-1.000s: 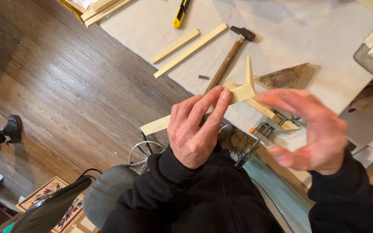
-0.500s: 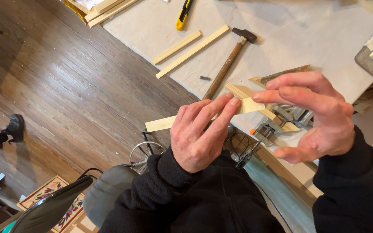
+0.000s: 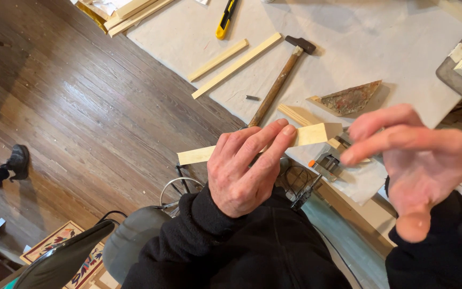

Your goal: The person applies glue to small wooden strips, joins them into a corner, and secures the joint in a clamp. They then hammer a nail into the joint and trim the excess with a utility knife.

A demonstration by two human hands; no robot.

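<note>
holding a flat wooden strip (image 3: 308, 135) in the left hand (image 3: 244, 171) — right hand (image 3: 413, 160) spread wide, empty.

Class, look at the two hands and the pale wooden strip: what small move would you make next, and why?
Probably bring the right hand back onto the free end of the wooden strip. Only the left hand holds it, level, in a fingertip grip, while the right hand hangs open beside it, touching nothing.
</note>
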